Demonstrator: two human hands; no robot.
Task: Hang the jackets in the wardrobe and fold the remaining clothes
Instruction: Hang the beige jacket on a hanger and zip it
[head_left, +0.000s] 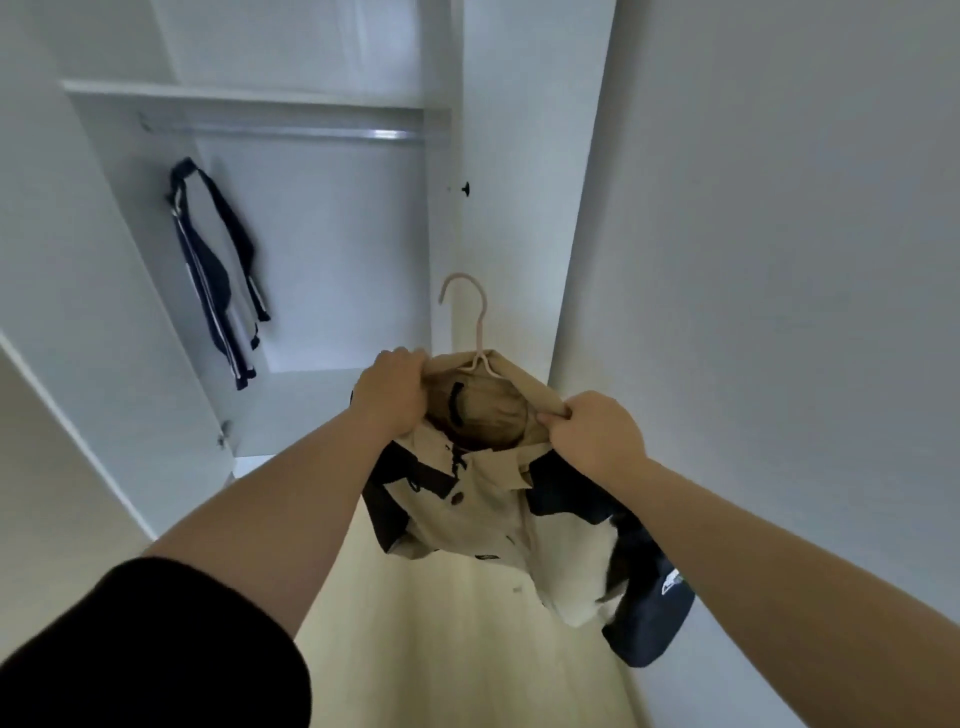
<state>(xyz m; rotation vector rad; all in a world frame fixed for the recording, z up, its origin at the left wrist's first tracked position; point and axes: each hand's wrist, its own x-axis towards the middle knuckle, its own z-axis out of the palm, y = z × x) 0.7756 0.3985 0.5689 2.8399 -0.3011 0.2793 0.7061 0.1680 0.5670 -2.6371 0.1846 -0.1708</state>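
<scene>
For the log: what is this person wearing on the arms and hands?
A black sleeve covers the left upper arm; the forearm below it is bare. The right arm shows no sleeve. No gloves, watch or rings show on the left hand or right hand.

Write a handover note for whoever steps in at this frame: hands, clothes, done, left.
The left hand grips the beige and navy jacket at its collar; the right hand pinches the other side.
The hanger is inside the jacket, hook free, below the rail.
Done: a navy striped garment hangs in the wardrobe.
Left: hook this jacket on the rail; no other clothes in view.
</scene>
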